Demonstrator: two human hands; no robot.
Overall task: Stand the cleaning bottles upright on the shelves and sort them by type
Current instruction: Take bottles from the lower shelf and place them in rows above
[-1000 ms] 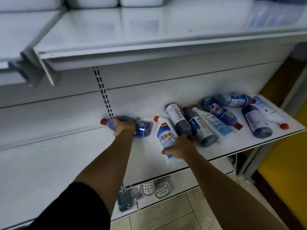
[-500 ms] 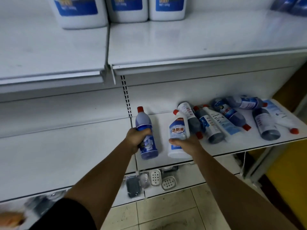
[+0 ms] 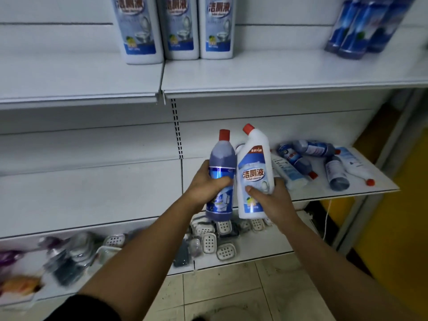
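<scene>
Head view: two bare hands hold one bottle each in front of white metal shelves.
Left hand (image 3: 208, 181): its fingers are wrapped around the middle of a translucent blue plastic bottle with a red cap (image 3: 221, 172); the bottle is upright and lifted off the shelf.
Right hand (image 3: 272, 200): its fingers are wrapped around the lower part of a white plastic toilet-cleaner bottle with a bent neck and red cap (image 3: 253, 172); it is upright, slightly tilted, and touches the blue bottle at the side.
Middle shelf (image 3: 92, 193): the left part is bare; on the right part several blue and white bottles (image 3: 319, 163) lie on their sides, some overlapping.
Upper shelf (image 3: 254, 72): three large white bottles with blue labels (image 3: 176, 26) stand upright side by side at the back; to the right, a few dark blue bottles (image 3: 361, 26) stand together, blurred.
Lower shelf (image 3: 266, 249): white perforated soap dishes (image 3: 209, 243) and other small items lie there, blurred at the left.
Floor (image 3: 220, 295): pale tiles under the arms.
</scene>
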